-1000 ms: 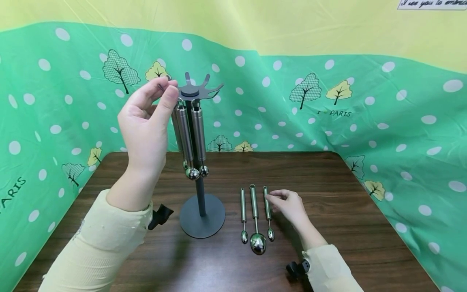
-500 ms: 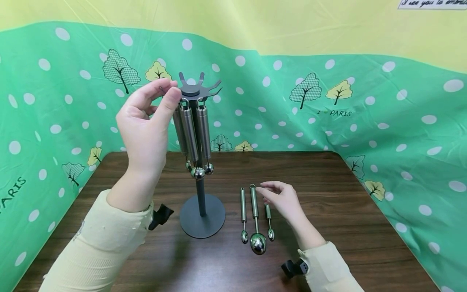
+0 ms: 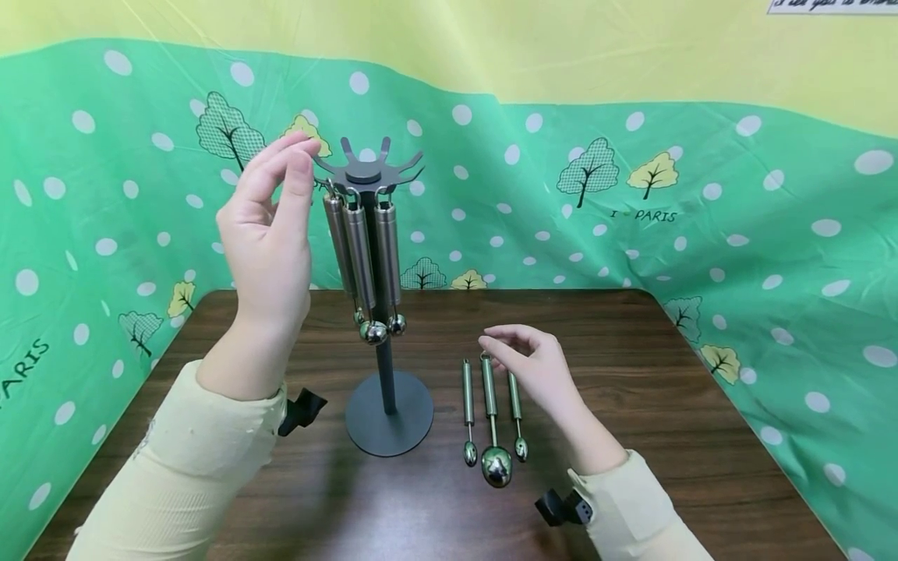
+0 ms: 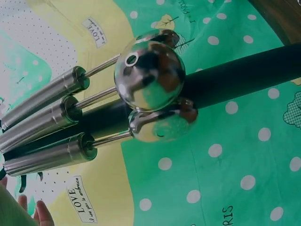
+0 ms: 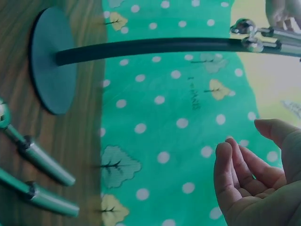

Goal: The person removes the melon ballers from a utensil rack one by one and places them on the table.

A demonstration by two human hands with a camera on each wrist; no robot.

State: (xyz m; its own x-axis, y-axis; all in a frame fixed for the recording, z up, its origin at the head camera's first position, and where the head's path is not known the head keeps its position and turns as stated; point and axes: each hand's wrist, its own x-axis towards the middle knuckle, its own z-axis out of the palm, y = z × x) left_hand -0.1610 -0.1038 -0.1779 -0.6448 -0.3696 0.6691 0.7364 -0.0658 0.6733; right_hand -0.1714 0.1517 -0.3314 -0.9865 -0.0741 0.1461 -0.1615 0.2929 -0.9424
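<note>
Before a green backdrop (image 3: 603,296), drawing the loose, empty left hand (image 3: 270,241) from the rack (image 3: 386,378) and moving the empty, narrowly spread right hand (image 3: 539,372) toward the middle spoon (image 3: 489,396) on the counter (image 3: 666,436), presumably selecting it.

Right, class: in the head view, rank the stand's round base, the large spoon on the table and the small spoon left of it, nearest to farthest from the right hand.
1. Large spoon: close by the right hand, middle of three.
2. Small spoon: just left of the large one.
3. Stand's round base: farthest left of these.
</note>
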